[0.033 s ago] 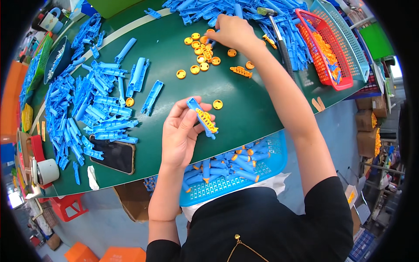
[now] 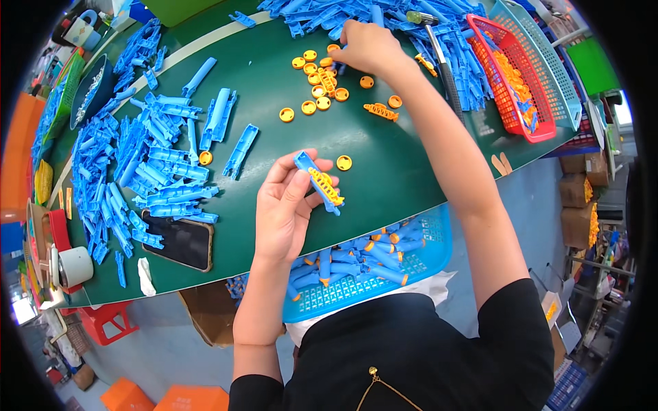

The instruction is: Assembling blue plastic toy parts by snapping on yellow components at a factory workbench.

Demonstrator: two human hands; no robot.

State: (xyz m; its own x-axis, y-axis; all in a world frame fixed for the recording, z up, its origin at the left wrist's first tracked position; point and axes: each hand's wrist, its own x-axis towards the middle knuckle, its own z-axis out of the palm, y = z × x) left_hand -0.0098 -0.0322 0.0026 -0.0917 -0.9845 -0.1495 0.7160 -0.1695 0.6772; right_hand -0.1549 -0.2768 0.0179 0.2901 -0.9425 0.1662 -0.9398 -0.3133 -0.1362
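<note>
My left hand [image 2: 281,216] grips a blue plastic half-shell [image 2: 302,162] between thumb and fingers, above the table's near side. A yellow ladder-like insert [image 2: 325,183] lies along the shell's hollow, facing up. Farther off, my right hand [image 2: 373,49] reaches down at the edge of a cluster of round yellow caps [image 2: 308,108]. Its fingertips are drawn together there, and a bit of blue shows by them; what they hold, if anything, is hidden. An orange ladder-like insert [image 2: 381,111] lies right of the cluster. One loose cap [image 2: 344,163] sits beside my left hand.
Blue half-shells [image 2: 164,157] heap at the left, more at the back. A hammer [image 2: 444,65] lies right of my right hand, near a red basket [image 2: 541,130] of orange parts. A phone [image 2: 181,241] is at the near left. Below the edge, a blue basket [image 2: 435,264] holds assembled tubes.
</note>
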